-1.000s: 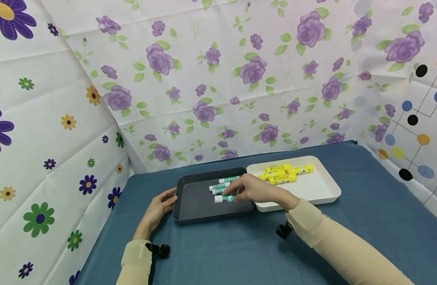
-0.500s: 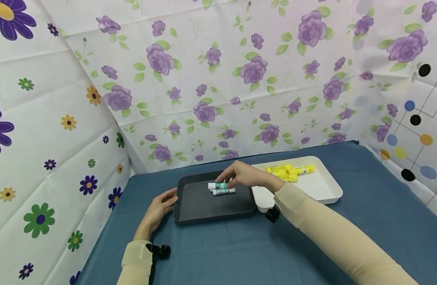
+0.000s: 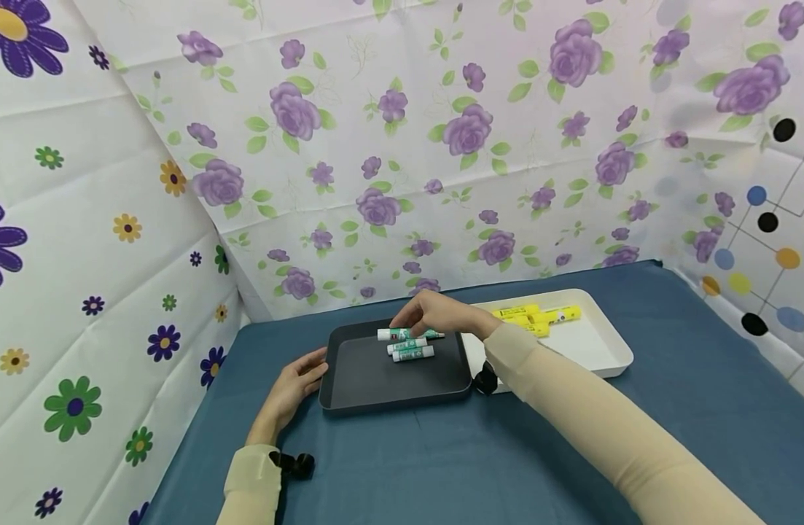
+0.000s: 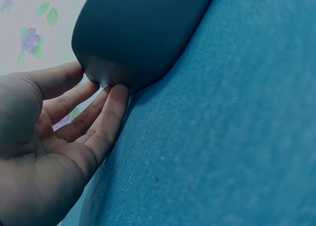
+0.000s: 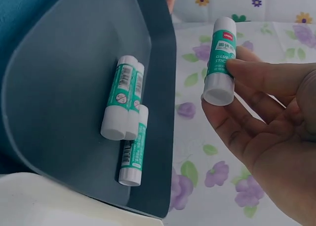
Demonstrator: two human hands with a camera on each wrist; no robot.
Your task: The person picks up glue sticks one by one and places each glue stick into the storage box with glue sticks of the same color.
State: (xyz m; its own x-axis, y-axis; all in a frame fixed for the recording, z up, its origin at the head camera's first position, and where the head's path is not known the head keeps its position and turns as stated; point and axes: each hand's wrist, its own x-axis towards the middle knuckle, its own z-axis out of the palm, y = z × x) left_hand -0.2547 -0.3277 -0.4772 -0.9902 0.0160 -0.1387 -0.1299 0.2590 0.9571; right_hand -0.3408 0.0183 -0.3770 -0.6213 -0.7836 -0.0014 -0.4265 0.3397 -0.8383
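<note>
My right hand (image 3: pixel 442 312) pinches a green-and-white glue stick (image 5: pixel 223 58) between thumb and fingers, holding it above the far part of the dark grey tray (image 3: pixel 369 383). Under it in that tray lie several glue sticks; two lie side by side, the nearer glue stick (image 3: pixel 414 354) and one behind it, and a third glue stick (image 5: pixel 134 159) is offset from them. My left hand (image 3: pixel 290 390) rests against the tray's left end; in the left wrist view its fairly straight fingertips (image 4: pixel 118 95) touch the outer wall.
A white tray (image 3: pixel 592 354) stands right beside the grey one and holds several yellow tubes (image 3: pixel 559 314). Both trays stand on a blue cloth (image 3: pixel 402 467). Patterned curtains (image 3: pixel 375 146) rise behind and at both sides.
My right hand has lifted the glue stick from the tray's near side and carried it away from me, over the others. The left hand has stayed at the tray's end.
</note>
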